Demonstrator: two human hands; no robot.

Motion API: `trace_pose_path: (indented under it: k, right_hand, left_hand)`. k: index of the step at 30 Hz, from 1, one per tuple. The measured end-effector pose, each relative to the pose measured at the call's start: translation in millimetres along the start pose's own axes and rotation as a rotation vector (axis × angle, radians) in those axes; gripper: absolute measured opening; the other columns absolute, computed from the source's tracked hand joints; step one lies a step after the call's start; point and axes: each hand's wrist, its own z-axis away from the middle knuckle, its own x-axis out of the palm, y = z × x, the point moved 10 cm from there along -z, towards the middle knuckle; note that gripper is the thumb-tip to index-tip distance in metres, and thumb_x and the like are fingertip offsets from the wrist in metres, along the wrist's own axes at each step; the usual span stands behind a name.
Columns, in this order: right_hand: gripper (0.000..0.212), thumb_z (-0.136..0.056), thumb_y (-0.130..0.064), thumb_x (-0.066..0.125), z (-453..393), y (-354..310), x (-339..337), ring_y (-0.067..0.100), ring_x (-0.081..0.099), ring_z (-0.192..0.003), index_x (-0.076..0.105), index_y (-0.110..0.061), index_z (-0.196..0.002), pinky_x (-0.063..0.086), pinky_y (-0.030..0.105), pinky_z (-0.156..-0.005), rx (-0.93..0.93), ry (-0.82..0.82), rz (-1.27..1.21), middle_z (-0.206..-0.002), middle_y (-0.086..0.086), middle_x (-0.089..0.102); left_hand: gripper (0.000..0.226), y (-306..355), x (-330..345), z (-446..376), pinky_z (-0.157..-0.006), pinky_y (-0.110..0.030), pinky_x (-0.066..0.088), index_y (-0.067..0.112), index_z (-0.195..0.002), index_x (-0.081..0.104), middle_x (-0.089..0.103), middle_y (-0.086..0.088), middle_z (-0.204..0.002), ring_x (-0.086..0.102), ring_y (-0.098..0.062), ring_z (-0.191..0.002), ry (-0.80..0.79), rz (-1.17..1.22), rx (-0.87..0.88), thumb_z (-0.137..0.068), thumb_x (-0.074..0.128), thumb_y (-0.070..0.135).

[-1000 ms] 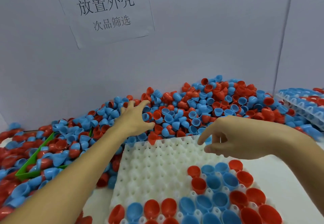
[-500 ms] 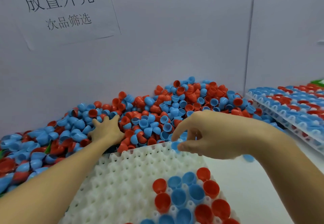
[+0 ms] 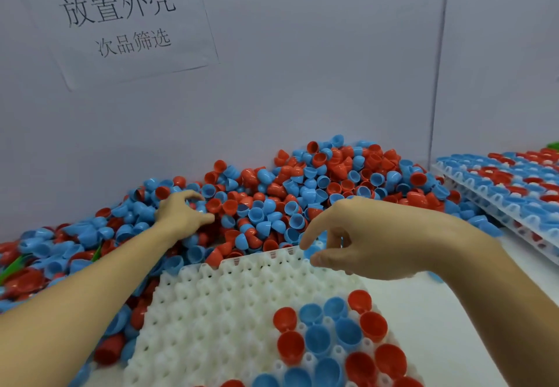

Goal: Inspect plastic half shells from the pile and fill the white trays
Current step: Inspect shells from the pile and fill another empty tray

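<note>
Head view: left hand (image 3: pixel 181 214) grabbing in pile (image 3: pixel 302 193); right hand (image 3: pixel 357 241) fingers pinched, contents unclear; tray (image 3: pixel 230 305) could get nudged.

A single wide-angle camera is sitting on the person's head, looking forward and down across the work surface toward the white wall (image 3: pixel 302 84) behind it. It is hanging close over the white tray (image 3: pixel 230 311), which is filling the lower middle and running off the bottom edge. The pile of red and blue shells (image 3: pixel 302 193) is lying farther off, across the middle. Both forearms are entering from the bottom corners, the left hand (image 3: pixel 181 214) farther away than the right hand (image 3: pixel 363 235). A paper sign (image 3: pixel 121 20) is showing at upper left, and filled trays (image 3: pixel 511 187) are stacked at the right edge. No second view is sharing the scene.
</note>
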Motion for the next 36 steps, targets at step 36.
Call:
trace_pose_path:
  k: [36]
  right_hand:
    - [0.048,-0.079,-0.057,0.060,-5.4,-37.9,-27.9,-0.007,0.063,-0.091,0.057,-0.041,-0.124,0.055,0.019,-0.076,-0.151,0.565,-0.280,-0.102,-0.021,0.062]
  left_hand:
    - [0.026,75.7,-64.4,153.9,-0.060,-0.014,0.053,0.036,-0.090,0.070,0.064,0.010,-0.087,0.067,-0.005,-0.066,-0.267,0.467,0.450,-0.077,0.083,0.017]
